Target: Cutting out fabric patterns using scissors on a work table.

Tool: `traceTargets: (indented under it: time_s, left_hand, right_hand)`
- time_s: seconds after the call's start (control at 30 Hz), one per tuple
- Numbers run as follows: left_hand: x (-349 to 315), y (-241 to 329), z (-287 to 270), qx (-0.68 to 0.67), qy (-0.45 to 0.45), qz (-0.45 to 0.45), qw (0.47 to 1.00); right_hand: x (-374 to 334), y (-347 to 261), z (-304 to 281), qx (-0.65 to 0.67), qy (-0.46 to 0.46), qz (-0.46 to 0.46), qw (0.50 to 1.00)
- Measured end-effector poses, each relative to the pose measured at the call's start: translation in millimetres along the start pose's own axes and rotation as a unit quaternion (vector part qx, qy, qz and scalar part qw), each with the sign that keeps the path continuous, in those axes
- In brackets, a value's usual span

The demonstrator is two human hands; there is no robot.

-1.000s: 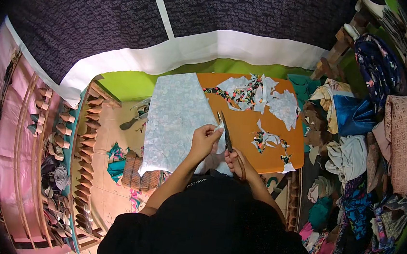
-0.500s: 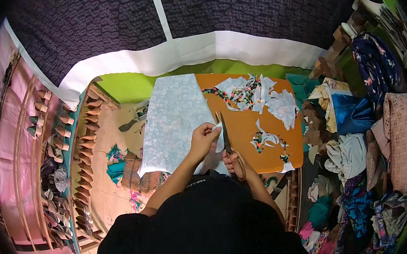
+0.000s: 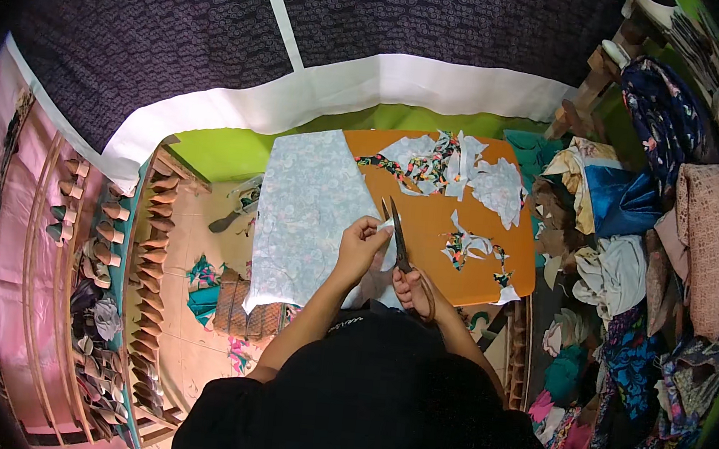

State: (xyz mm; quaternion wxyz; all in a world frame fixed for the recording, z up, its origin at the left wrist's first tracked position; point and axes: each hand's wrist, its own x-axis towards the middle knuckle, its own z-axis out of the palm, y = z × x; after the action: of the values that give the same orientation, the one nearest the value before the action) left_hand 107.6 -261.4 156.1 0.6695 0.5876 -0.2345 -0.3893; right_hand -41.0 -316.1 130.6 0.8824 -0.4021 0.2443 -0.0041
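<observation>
My left hand [image 3: 363, 247] is closed, with thumb and fingers pinching a small white edge of cloth [image 3: 387, 228]. In my right hand [image 3: 415, 293] is a pair of scissors [image 3: 401, 244] with dark blades and brownish handles. The blades point away from me, slightly apart at the tips, just right of the pinched cloth. A large pale, faintly patterned fabric sheet [image 3: 308, 207] covers the left part of the orange tabletop [image 3: 420, 217] and hangs over its near left corner. How the pinched cloth joins the sheet is hidden by my hand.
White and floral fabric scraps [image 3: 446, 165] lie across the table's far side, with smaller cuttings [image 3: 465, 244] nearer. Heaped cloth [image 3: 616, 273] fills the right side. Racks of shoe-shaped pieces [image 3: 155, 258] stand left. A dark patterned curtain [image 3: 178, 46] with a white border hangs ahead.
The scissor tips have shifted very slightly to the right. My left hand keeps its pinch in nearly the same place, and the sheet and scraps look much the same.
</observation>
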Motion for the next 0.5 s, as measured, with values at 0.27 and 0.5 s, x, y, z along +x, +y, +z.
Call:
traceTargets:
  time_s: [0.27,0.5]
  left_hand:
    - [3,1,-2,-0.237,-0.219,-0.056,0.945]
    - [9,-26,-10,-0.245,-0.160,-0.080,0.953]
  right_hand:
    - [-2,1,1,-0.012,-0.119,-0.050,0.991]
    - [-4,-1,5,-0.017,-0.108,-0.045,0.993]
